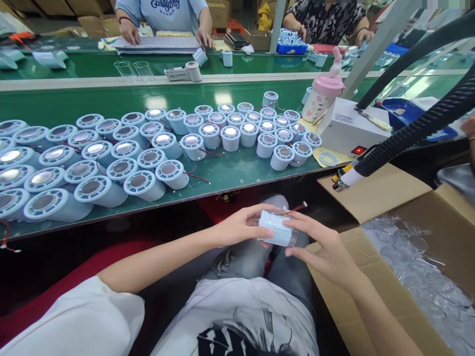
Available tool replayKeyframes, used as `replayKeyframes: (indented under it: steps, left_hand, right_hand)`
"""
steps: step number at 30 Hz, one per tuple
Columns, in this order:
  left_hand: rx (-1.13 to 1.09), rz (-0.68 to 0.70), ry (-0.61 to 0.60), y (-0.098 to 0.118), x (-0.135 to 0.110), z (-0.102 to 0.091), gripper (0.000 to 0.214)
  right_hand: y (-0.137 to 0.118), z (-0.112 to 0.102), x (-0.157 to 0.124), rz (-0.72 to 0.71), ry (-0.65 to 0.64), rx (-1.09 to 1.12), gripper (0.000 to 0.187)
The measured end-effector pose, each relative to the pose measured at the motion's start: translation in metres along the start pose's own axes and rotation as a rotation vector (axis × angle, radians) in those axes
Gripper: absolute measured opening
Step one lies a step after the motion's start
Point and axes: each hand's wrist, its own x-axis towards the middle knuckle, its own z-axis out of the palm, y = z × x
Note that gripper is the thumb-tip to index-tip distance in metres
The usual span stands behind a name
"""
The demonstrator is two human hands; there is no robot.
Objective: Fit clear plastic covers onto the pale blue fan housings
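Note:
Over my lap, my left hand [247,227] is wrapped round a light blue cylindrical housing [275,228], which lies on its side. Thin red and dark wires with a white connector [305,203] stick up from it. A clear plastic piece [294,237] shows at the housing's right end. My right hand [315,237] grips that end, thumb below and fingers above. Beyond my hands, rows of similar blue housings [169,170] stand on the green bench [230,173], many with round metallic tops and short wires.
On the right, an open cardboard box [356,257] holds many clear plastic pieces [419,262]. A black hose [415,126] with a metal tip hangs over it, near a white device [347,123]. A pink-lidded cup [324,96] stands behind. Two people [166,20] work across the bench.

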Motion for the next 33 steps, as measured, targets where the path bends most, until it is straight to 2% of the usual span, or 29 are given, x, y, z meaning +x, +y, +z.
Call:
replayKeyframes:
  steps: [4, 10, 20, 33]
  left_hand:
    - [0.122, 0.052, -0.060, 0.005, -0.005, -0.001, 0.068]
    - [0.319, 0.177, -0.051, 0.012, -0.009, 0.003, 0.076]
    - [0.362, 0.234, -0.053, 0.012, -0.008, 0.004, 0.077]
    - [0.461, 0.295, -0.036, 0.015, -0.008, 0.005, 0.075]
  right_hand:
    - [-0.001, -0.001, -0.006, 0.059, -0.018, 0.051, 0.042]
    - [-0.006, -0.002, -0.006, 0.190, -0.065, 0.243, 0.041]
    - [-0.005, -0.001, -0.004, 0.363, -0.068, 0.504, 0.042]
    - [-0.005, 0.003, 0.001, 0.526, -0.034, 0.708, 0.038]
